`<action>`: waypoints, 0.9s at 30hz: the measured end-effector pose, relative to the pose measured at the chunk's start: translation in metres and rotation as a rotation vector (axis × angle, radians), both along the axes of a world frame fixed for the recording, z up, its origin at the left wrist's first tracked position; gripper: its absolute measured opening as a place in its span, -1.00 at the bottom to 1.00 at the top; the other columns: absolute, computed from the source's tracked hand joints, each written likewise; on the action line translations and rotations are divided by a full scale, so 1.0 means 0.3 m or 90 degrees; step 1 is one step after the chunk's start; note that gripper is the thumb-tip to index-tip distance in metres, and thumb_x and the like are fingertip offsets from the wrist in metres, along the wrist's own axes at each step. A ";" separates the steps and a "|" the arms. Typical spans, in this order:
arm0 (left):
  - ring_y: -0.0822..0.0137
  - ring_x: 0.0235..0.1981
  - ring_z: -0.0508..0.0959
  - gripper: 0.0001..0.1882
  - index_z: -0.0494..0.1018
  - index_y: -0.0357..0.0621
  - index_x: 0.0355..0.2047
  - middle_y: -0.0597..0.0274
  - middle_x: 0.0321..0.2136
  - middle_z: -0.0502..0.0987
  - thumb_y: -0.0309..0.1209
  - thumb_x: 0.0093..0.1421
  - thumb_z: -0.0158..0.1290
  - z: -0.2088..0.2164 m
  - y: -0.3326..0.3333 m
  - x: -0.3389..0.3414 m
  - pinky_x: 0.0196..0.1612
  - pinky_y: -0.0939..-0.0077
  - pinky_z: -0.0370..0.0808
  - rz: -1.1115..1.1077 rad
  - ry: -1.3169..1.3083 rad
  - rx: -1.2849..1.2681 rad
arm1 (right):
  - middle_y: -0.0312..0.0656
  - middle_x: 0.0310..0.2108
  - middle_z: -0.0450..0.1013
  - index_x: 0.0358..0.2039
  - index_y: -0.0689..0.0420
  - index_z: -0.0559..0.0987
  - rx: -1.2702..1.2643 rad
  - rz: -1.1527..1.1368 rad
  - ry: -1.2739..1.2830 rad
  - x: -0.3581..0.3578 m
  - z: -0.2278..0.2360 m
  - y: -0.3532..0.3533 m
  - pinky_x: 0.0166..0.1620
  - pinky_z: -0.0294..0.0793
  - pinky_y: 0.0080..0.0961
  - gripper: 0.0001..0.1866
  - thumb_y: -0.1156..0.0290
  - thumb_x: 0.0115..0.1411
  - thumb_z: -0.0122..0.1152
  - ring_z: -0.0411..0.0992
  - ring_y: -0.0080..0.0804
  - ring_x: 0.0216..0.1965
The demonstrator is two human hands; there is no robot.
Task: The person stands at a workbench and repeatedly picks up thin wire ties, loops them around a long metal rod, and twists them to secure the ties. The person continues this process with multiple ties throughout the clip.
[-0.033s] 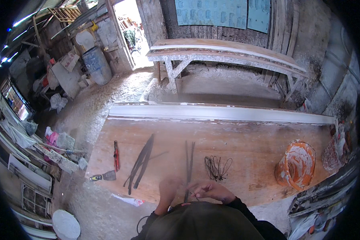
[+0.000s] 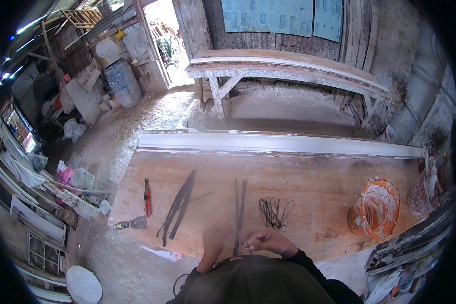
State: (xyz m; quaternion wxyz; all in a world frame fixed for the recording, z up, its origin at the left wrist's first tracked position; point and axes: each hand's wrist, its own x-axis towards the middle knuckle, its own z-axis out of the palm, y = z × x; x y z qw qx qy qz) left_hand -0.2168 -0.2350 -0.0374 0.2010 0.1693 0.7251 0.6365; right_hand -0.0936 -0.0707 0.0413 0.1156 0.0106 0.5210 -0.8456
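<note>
At the near edge of the wooden table, my left hand (image 2: 216,241) is beside a pair of long dark strips (image 2: 241,206). Its fingers are blurred and partly lost in haze, so their grip does not show. Across the strips, the fingertips of my right hand (image 2: 271,240) are pinched together on what looks like a thin dark strand. The strips run away from me between both hands, their near ends reaching my cap's edge. A looped bundle of thin black wire (image 2: 276,213) lies just beyond my right hand. More dark flat strips (image 2: 179,206) lie left of my left hand.
On the table (image 2: 309,187) are red-handled pliers or cutters (image 2: 147,197), a scraper (image 2: 131,223) and a plaster-smeared orange bucket (image 2: 374,209). A long white moulding (image 2: 278,143) lines the far edge. Behind stand a bench (image 2: 289,68) and a blue barrel (image 2: 123,83).
The fingers of my right hand have shifted very slightly, still pinched. My left hand has moved a little too. The things on the table lie as before.
</note>
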 end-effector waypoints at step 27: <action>0.48 -0.31 0.38 -0.79 0.42 -0.23 -0.37 0.33 -0.38 0.42 -0.33 0.08 0.05 0.130 0.038 0.079 -0.18 0.56 0.31 -0.400 -0.175 0.083 | -0.28 -0.56 0.29 -0.50 0.18 0.53 0.448 -0.535 0.066 -0.070 -0.237 0.063 -0.35 0.25 -0.60 -0.88 0.43 -0.04 0.24 0.29 -0.49 -0.43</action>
